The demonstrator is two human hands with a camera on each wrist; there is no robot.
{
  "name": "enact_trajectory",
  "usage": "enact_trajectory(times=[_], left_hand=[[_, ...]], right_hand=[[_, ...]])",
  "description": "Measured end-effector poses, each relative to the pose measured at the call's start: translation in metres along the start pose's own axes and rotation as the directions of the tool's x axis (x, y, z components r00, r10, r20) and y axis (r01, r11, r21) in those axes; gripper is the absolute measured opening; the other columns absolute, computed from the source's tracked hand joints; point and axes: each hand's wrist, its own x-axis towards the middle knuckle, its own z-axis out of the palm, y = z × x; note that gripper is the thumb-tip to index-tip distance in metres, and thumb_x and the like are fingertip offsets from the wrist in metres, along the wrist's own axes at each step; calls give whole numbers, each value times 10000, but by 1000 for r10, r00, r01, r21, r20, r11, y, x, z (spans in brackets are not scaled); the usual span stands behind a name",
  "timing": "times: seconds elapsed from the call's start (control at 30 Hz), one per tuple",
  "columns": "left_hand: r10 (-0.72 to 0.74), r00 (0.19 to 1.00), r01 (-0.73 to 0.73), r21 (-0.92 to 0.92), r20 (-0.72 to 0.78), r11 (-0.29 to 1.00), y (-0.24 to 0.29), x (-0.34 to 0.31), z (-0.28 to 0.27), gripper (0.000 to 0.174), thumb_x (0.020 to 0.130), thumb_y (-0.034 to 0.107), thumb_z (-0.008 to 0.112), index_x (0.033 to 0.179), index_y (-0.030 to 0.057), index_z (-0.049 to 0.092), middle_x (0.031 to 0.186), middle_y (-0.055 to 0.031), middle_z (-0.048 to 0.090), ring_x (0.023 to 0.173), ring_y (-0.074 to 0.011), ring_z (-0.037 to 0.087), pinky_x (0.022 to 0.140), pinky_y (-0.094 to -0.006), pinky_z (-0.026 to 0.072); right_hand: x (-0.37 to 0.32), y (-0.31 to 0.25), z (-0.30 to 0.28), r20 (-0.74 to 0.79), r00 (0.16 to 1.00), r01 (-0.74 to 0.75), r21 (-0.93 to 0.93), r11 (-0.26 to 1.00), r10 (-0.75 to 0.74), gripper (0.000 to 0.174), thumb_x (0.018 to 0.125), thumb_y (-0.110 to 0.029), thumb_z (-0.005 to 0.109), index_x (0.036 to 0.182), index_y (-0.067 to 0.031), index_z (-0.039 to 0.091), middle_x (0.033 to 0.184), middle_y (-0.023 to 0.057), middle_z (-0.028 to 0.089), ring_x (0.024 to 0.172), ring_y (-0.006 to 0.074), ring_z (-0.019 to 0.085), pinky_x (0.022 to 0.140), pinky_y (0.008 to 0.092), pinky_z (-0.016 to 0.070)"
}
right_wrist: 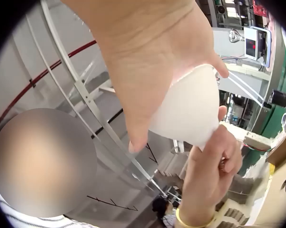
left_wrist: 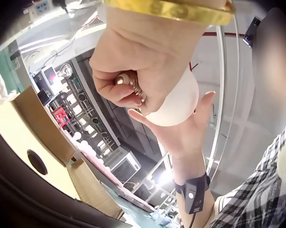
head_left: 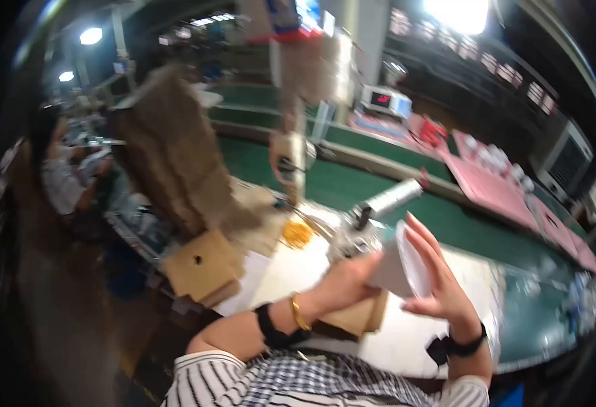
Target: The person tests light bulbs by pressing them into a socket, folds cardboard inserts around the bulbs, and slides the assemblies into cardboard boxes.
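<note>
A white light bulb point(head_left: 394, 266) is held up between my two hands over the bench. My left hand point(head_left: 347, 283) grips it by its metal screw base point(left_wrist: 129, 81), the fingers curled round the threads. Against the white dome point(right_wrist: 188, 108) lies the palm of my right hand point(head_left: 445, 293), with its fingers and thumb stretched out past the sides. Below the hands is an open cardboard box point(head_left: 352, 319), partly hidden by the left hand and forearm.
Beyond the hands stands a metal fixture point(head_left: 359, 237) beside a pile of small orange pieces point(head_left: 298, 234). A cardboard box point(head_left: 203, 266) is at left. Across the green conveyor point(head_left: 335, 176) sit pink trays point(head_left: 488, 191), white bulbs point(head_left: 494, 157) and a red-digit meter point(head_left: 382, 100).
</note>
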Motion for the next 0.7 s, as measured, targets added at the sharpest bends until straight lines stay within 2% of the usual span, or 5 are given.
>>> enact_trajectory(times=[0.1, 0.23, 0.37, 0.47, 0.7], left_hand=[[15, 998, -1, -207, 68, 978, -6, -4, 23, 551, 777, 44, 739, 1277, 18, 511, 1095, -202, 616, 1068, -388, 599, 899, -427, 497], [186, 965, -140, 235, -184, 962, -16, 4, 2, 355, 851, 99, 690, 1191, 48, 599, 1093, -143, 607, 1075, -296, 559, 947, -378, 450], [-81, 987, 76, 40, 138, 996, -27, -30, -7, 137, 849, 151, 705, 913, 40, 655, 998, -101, 618, 954, -271, 577, 865, -371, 464], [100, 944, -152, 148, 314, 977, -41, -47, 1, 188, 851, 233, 724, 894, 61, 664, 983, -80, 625, 937, -274, 578, 857, -378, 465], [72, 869, -170, 158, 490, 973, -47, -52, 12, 287, 833, 369, 728, 888, 90, 685, 982, -71, 631, 950, -277, 585, 855, -381, 469]], right_hand=[[-25, -9, 3, -27, 991, -129, -41, 991, 128, 893, 707, -454, 768, 1454, -89, 443, 1537, 261, 282, 1405, 436, 314, 1126, 514, 293], [-25, 46, -7, -237, 947, -295, -375, 879, 217, 826, 716, -457, 763, 1441, -181, 479, 1503, 247, 348, 1356, 425, 360, 1093, 522, 324], [-54, 122, 13, -258, 895, -446, -516, 731, 364, 790, 696, -504, 766, 1409, -273, 517, 1484, 219, 388, 1326, 410, 392, 1030, 557, 370], [-55, 141, 24, -262, 862, -500, -577, 645, 434, 774, 687, -508, 763, 1396, -315, 520, 1481, 203, 398, 1312, 399, 413, 1005, 559, 395], [-40, 141, 31, -212, 865, -481, -611, 629, 456, 751, 689, -466, 769, 1376, -267, 543, 1483, 193, 398, 1295, 396, 418, 1031, 529, 380]])
